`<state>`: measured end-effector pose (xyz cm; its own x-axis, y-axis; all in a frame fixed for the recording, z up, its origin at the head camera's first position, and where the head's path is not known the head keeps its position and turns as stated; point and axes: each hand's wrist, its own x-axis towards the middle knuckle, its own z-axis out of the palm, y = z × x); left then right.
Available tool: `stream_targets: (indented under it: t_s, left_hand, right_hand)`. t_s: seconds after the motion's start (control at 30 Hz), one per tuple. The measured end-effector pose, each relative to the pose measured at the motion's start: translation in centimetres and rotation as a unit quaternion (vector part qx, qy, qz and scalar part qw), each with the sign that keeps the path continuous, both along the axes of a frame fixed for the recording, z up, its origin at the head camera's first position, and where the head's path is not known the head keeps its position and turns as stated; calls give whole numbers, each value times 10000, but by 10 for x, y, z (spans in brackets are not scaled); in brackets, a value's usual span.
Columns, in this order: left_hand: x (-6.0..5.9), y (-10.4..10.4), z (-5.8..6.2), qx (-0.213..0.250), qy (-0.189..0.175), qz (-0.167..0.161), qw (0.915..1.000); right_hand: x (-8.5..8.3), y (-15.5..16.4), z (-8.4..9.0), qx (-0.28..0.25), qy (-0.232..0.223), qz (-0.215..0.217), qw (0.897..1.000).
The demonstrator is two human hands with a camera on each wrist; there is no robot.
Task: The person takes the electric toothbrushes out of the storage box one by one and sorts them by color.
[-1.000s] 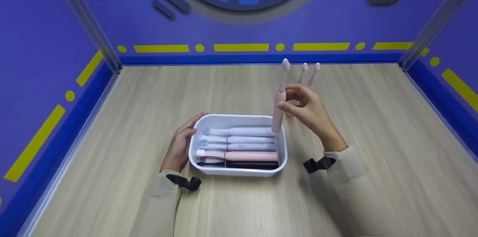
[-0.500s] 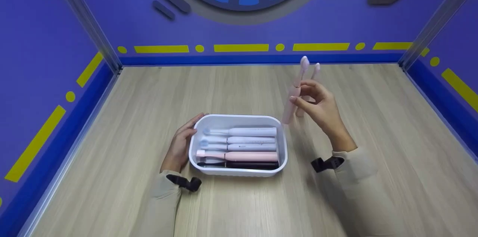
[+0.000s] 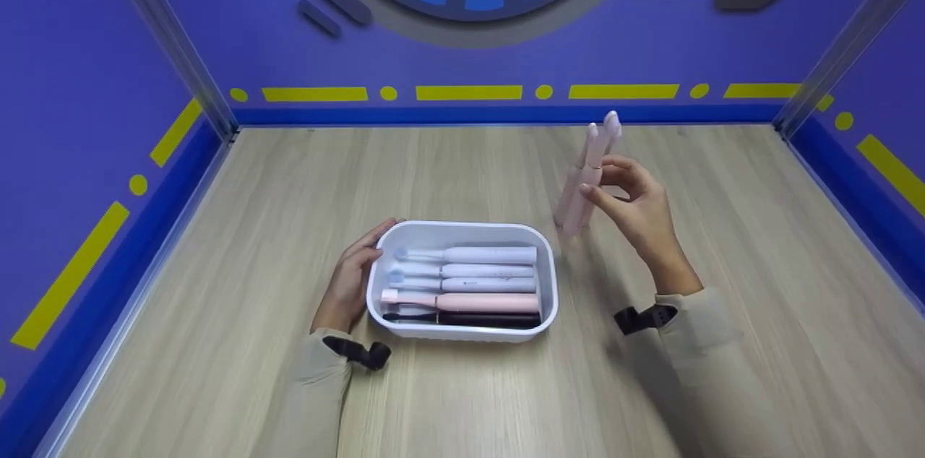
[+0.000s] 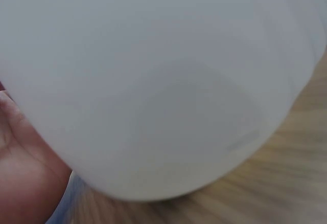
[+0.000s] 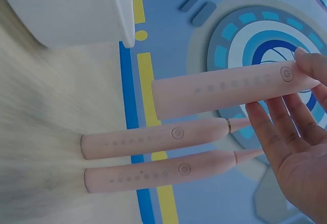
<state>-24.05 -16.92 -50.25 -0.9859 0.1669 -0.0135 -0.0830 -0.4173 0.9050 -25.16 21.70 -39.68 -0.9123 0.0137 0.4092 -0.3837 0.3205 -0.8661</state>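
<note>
My right hand pinches a pink electric toothbrush near its neck and holds it upright, just above the table beyond the far right corner of the white tub. In the right wrist view the held toothbrush hangs close beside two more pink toothbrushes that stand on the wood. My left hand rests against the tub's left end with its fingers along the wall; the left wrist view shows the tub's wall close up. Several toothbrushes lie side by side in the tub: pale ones, a pink one, a black one.
The wooden table is fenced by blue and purple walls at the back and both sides, with metal posts in the far corners. Bare wood lies in front of the tub and to its left and right.
My right hand has carried the pink toothbrush from over the tub's right end to the right and farther back, close to the standing pink ones. The left hand and tub have not moved.
</note>
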Motion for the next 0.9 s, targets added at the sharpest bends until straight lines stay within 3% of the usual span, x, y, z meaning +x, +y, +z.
stream_targets:
  t_s: [0.3, 0.53, 0.9]
  left_hand:
    - [0, 1, 1, -104, 18, 39, 9999]
    - [-1, 2, 1, 77, -62, 13, 10000]
    - [-1, 1, 1, -131, 12, 85, 9999]
  right_hand:
    - [-3, 11, -7, -45, -126, -164, 9998]
    - [-6, 20, -13, -36, -70, -201, 9998]
    - [-12, 28, -25, -135, -18, -365, 9992]
